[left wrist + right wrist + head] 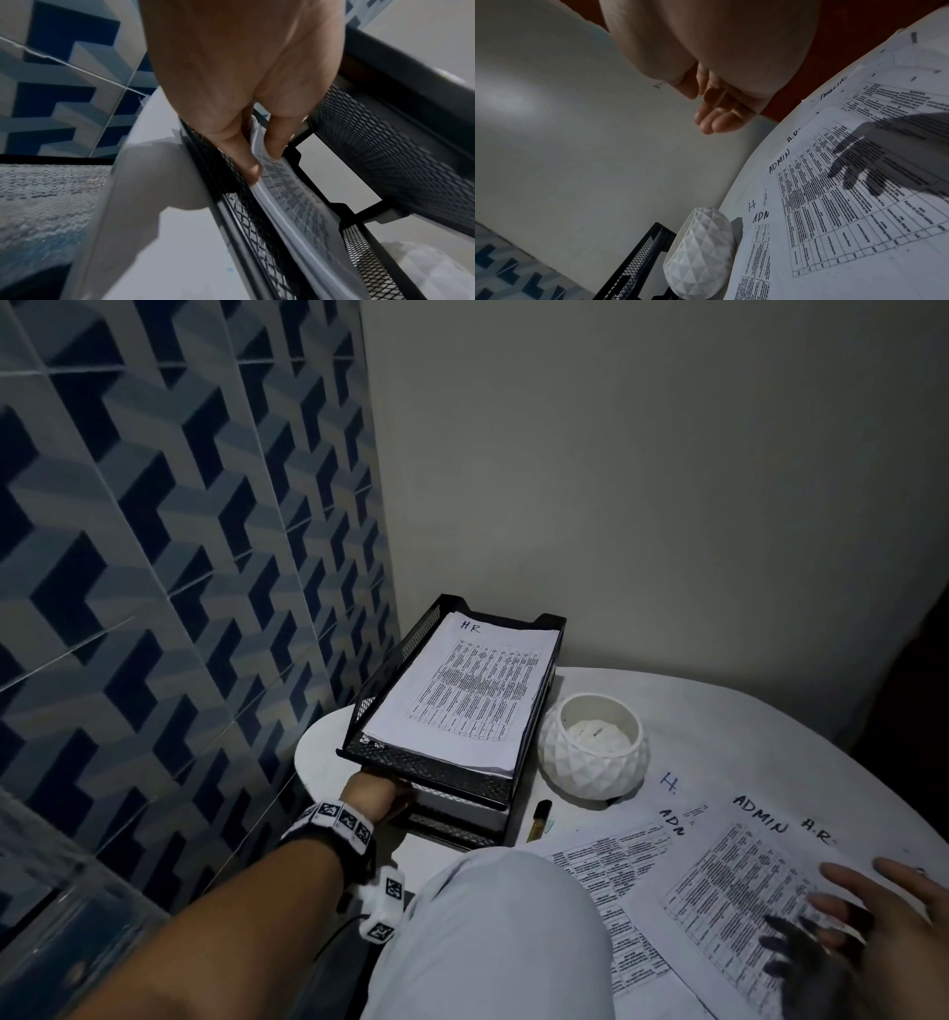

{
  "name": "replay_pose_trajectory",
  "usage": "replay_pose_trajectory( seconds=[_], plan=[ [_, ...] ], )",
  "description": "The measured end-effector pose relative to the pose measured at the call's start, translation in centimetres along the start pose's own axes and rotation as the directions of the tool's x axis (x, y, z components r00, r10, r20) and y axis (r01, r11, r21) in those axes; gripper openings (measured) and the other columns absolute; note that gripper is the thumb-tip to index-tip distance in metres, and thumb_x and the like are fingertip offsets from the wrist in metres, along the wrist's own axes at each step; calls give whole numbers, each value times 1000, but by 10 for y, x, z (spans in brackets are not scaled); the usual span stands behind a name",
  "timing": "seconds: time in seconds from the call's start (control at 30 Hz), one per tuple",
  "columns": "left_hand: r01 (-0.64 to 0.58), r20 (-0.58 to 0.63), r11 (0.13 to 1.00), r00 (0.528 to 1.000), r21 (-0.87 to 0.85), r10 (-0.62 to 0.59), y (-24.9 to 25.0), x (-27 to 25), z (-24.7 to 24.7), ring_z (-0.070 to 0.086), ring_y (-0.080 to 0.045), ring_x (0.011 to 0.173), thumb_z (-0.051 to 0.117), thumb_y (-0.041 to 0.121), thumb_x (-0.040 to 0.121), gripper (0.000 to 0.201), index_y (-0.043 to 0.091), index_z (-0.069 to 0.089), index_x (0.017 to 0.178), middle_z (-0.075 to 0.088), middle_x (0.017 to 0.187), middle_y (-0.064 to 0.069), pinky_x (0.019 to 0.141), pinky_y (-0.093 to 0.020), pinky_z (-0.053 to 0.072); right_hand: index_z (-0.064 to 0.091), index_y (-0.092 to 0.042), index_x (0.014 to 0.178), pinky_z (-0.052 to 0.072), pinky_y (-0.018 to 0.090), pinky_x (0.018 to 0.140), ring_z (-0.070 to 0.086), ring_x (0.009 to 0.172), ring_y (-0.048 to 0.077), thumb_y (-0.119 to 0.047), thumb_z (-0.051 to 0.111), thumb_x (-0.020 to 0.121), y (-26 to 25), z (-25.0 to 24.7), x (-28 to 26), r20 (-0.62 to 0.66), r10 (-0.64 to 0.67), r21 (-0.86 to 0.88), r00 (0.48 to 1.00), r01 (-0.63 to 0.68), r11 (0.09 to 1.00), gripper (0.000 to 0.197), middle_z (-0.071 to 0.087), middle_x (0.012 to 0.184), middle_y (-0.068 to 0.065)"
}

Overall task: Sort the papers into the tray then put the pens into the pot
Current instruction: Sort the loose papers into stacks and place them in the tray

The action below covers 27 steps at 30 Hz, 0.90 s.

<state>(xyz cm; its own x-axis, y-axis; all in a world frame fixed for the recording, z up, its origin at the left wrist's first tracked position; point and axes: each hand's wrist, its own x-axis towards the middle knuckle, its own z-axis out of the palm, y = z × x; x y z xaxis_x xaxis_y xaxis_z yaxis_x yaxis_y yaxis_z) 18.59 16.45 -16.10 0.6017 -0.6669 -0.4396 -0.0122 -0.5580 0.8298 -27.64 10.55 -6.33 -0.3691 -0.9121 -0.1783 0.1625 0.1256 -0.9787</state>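
Observation:
A black mesh stacked tray (411,762) stands at the table's back left; its top tier holds printed papers marked HR (462,690). My left hand (380,801) reaches into the lower tier. There, thumb and fingers (264,162) pinch the edge of a paper stack (295,194) lying inside the mesh (385,152). Loose sheets marked ADMIN and H.R. (719,880) (834,203) lie spread at the right. Over them my right hand (862,906) (713,119) hovers with fingers spread, casting a shadow. A white faceted pot (590,747) (700,257) stands beside the tray (639,261). A brown pen with a black cap (539,819) lies in front of it.
The white round table (719,711) sits in a corner, with a blue patterned tiled wall (179,557) on the left and a plain wall behind. My knee in light trousers (498,932) covers the table's near edge.

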Motion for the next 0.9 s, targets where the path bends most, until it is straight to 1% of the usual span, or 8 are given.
replay_pose_trajectory(
  seconds=[0.1,0.33,0.5,0.53,0.57,0.63,0.8,0.9],
  plan=[
    [6,-29,994,1000,-107,-9,-9,-10,-10,70,-37,95,75,-4,76,15,3,72,89,74,87,-16,95,-47,56,55,-18,117,43,16,32,65,52,13,1,51,103,-6,1,2,-29,2,-28,1000,-3,1000,24,69,104,20],
    [-202,97,978,976,57,196,-6,-98,-60,74,-15,82,68,6,94,21,23,72,105,78,90,1,66,-21,55,57,-22,123,43,32,56,55,67,27,0,51,103,-4,-18,13,30,136,-35,990,-135,990,30,69,94,11],
    [-389,295,887,903,248,313,-27,-30,-126,49,12,44,87,41,75,55,24,71,124,78,93,-14,99,-46,47,63,-23,105,47,42,69,49,71,26,-8,53,99,34,-41,49,-18,280,-119,960,-280,953,19,61,87,15],
    [-456,243,850,884,265,399,-47,21,-141,38,9,36,93,41,66,73,24,65,132,2,155,-46,99,-40,47,63,-20,100,47,38,66,51,72,26,-9,53,99,41,-46,55,-28,281,-162,959,-281,946,15,60,87,15],
    [-503,204,837,861,216,465,-32,45,-139,46,10,42,95,28,66,75,35,64,133,55,135,34,91,-26,53,61,-18,91,47,34,64,52,72,26,-9,54,98,46,-51,59,-43,263,-214,964,-266,940,13,59,84,14],
    [-563,254,804,820,193,513,46,2,-98,70,8,73,78,-4,81,60,43,72,117,75,102,22,74,-14,58,50,-16,71,45,34,65,49,70,23,-6,53,93,60,-60,72,-40,221,-326,975,-221,919,24,52,73,9],
    [-745,564,664,573,57,594,223,-193,53,76,-22,91,72,28,84,23,26,76,107,80,97,-6,91,-39,55,42,-18,62,43,25,67,48,65,18,-5,56,94,81,-68,84,-36,264,-613,964,-229,756,37,46,67,2],
    [-751,640,642,571,154,515,225,-189,123,75,-22,89,72,20,93,17,25,74,109,79,93,-2,95,-42,55,36,-18,63,41,23,61,51,60,18,-7,62,86,97,-70,91,-3,311,-646,950,-239,725,36,44,65,5]
  ],
)
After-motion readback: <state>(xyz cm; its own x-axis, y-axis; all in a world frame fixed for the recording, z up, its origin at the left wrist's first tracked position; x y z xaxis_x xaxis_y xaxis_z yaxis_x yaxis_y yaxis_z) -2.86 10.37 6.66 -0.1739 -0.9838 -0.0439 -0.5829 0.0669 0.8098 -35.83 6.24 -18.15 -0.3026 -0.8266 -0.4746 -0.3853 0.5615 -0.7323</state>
